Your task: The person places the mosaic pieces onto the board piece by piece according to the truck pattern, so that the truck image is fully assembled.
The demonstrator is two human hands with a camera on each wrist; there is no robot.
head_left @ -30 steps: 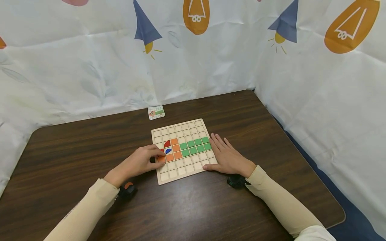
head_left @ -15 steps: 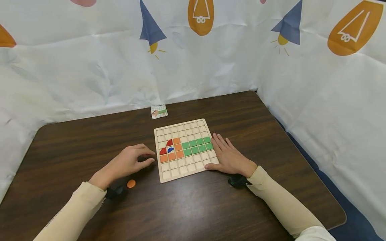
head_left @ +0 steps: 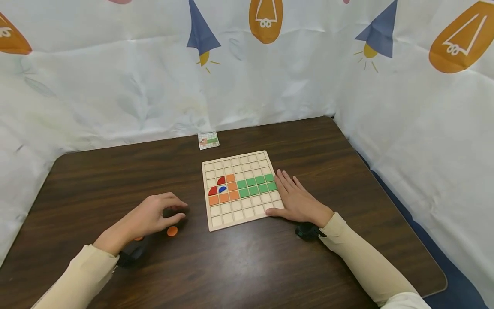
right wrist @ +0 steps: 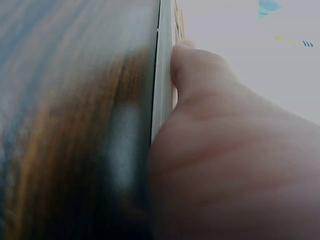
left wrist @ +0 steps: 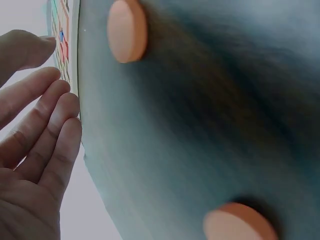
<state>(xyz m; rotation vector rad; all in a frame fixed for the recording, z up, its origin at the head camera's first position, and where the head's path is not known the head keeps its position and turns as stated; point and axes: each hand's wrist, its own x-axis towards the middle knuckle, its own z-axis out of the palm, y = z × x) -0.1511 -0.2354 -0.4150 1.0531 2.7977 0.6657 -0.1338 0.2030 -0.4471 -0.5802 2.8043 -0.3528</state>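
A pale wooden grid board point(head_left: 238, 214) lies on the table, bearing green squares point(head_left: 257, 185), orange squares point(head_left: 224, 198), two red quarter-round pieces point(head_left: 212, 191) and a blue half-round piece point(head_left: 222, 189). My right hand point(head_left: 300, 201) rests on the board's right edge, fingers straight and thumb at its front corner. Left of the board, my left hand point(head_left: 156, 216) hovers over the table with relaxed fingers and holds nothing. An orange disc point(head_left: 172, 231) lies just below its thumb; another orange disc point(head_left: 139, 238) is partly hidden under the wrist. Both show in the left wrist view, the nearer disc point(left wrist: 240, 224) cut off below.
A small pattern card point(head_left: 209, 140) with a coloured grid print lies near the table's back edge, behind the board. White printed cloth point(head_left: 154, 86) hangs along the back and right sides. The dark wood table point(head_left: 247, 266) extends around the board.
My left hand has left the board's left side and drawn back toward the orange discs. The red piece and orange square it covered now show. My right hand stays on the board.
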